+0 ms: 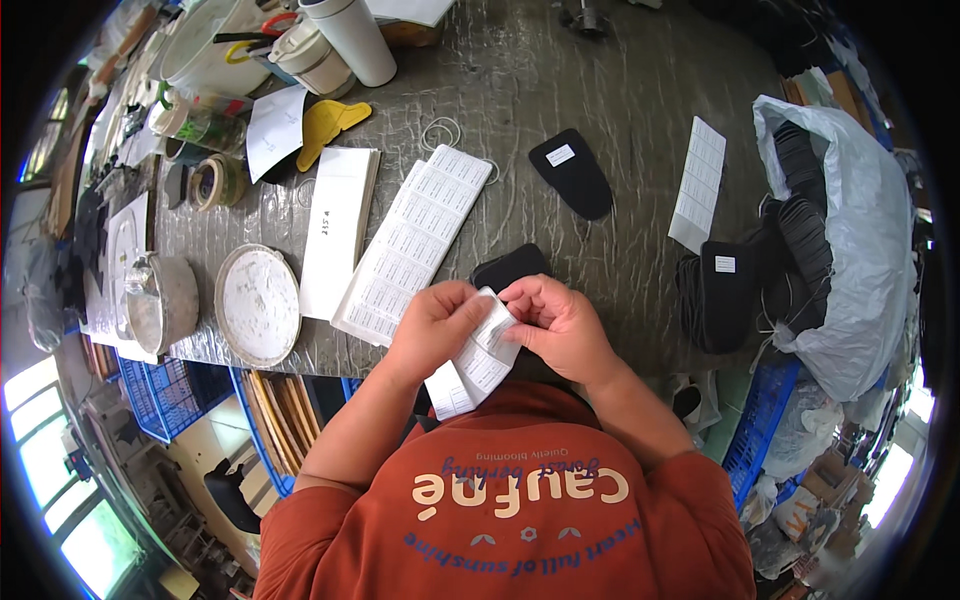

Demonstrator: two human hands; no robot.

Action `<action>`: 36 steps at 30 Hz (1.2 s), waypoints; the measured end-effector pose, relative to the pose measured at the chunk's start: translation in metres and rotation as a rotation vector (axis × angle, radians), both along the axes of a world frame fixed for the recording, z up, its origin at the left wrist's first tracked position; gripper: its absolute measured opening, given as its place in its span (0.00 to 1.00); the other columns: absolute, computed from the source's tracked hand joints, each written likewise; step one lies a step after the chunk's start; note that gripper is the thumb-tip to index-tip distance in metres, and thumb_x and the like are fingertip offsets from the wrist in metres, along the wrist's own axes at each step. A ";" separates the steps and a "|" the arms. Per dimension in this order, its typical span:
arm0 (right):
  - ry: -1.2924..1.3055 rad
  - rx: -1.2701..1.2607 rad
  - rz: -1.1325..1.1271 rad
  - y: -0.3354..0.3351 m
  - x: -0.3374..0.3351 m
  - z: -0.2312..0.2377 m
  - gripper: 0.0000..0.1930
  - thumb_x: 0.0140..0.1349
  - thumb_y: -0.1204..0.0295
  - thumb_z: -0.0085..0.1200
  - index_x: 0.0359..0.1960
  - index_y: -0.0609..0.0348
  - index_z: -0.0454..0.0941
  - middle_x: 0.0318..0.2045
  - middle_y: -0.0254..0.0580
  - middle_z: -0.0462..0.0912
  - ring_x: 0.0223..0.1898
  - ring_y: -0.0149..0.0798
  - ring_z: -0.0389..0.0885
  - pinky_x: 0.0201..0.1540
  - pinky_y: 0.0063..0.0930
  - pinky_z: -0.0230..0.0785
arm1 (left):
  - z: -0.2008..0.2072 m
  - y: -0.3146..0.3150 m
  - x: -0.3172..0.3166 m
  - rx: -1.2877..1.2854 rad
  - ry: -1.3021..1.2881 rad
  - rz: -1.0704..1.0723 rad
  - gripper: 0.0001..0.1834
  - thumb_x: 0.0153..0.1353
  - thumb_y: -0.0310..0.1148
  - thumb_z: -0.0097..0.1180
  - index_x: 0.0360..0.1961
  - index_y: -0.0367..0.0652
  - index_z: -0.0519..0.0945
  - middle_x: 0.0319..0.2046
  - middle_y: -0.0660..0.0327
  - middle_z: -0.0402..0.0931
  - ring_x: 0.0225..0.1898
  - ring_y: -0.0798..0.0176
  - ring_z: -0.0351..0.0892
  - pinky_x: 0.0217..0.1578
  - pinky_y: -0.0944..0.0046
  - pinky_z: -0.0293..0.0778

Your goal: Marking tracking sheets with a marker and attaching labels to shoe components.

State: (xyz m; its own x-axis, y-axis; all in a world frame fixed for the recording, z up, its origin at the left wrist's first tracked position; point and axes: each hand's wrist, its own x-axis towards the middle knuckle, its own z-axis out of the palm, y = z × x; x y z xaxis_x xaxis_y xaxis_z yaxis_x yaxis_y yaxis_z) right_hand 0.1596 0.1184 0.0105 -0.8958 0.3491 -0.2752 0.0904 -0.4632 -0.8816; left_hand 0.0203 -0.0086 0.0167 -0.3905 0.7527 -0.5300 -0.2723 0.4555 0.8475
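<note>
Between my two hands is a folded sheet of white printed labels (484,368), held close to my shirt. My left hand (437,322) pinches its upper left edge between thumb and fingers. At the sheet's top right corner, the thumb and forefinger of my right hand (556,322) are closed together on the label edge. Just beyond my hands lies a black insole (511,268), partly covered by them. Farther off, another black insole (571,173) bears a small white label. A thick stack of label sheets (416,240) lies beside my left hand.
On the right are a label strip (698,180), a pile of black insoles (728,300) and a white plastic sack (850,280) full of more. Leftward stand a white booklet (335,240), a round lid (258,305), a tape roll (217,184) and a white tumbler (350,40).
</note>
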 end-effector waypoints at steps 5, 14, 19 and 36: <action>0.080 0.506 0.106 0.009 0.000 0.012 0.08 0.49 0.84 0.61 0.30 0.62 0.78 0.28 0.37 0.78 0.31 0.32 0.77 0.38 0.23 0.70 | -0.005 -0.002 0.004 0.019 -0.185 -0.009 0.13 0.65 0.36 0.54 0.26 0.39 0.79 0.20 0.73 0.72 0.22 0.81 0.65 0.21 0.75 0.60; -0.166 0.539 -0.177 0.011 0.013 -0.006 0.03 0.61 0.79 0.52 0.35 0.63 0.72 0.27 0.37 0.75 0.28 0.28 0.72 0.34 0.23 0.67 | 0.004 -0.015 0.013 -0.004 0.813 -0.420 0.08 0.57 0.31 0.58 0.25 0.37 0.76 0.30 0.53 0.79 0.30 0.44 0.77 0.32 0.52 0.73; -0.253 0.556 -0.231 0.013 -0.005 -0.033 0.03 0.60 0.78 0.54 0.32 0.67 0.76 0.25 0.41 0.78 0.26 0.29 0.76 0.31 0.23 0.69 | -0.011 -0.012 0.019 0.271 1.024 -0.555 0.08 0.54 0.29 0.59 0.26 0.34 0.76 0.53 0.48 0.71 0.58 0.44 0.68 0.56 0.53 0.68; -0.368 0.717 -0.306 0.004 -0.014 -0.044 0.03 0.56 0.77 0.59 0.30 0.63 0.79 0.24 0.41 0.80 0.21 0.32 0.76 0.26 0.25 0.68 | -0.021 -0.010 0.012 0.278 1.007 -0.609 0.08 0.54 0.28 0.57 0.29 0.32 0.75 0.54 0.46 0.70 0.58 0.46 0.68 0.58 0.53 0.66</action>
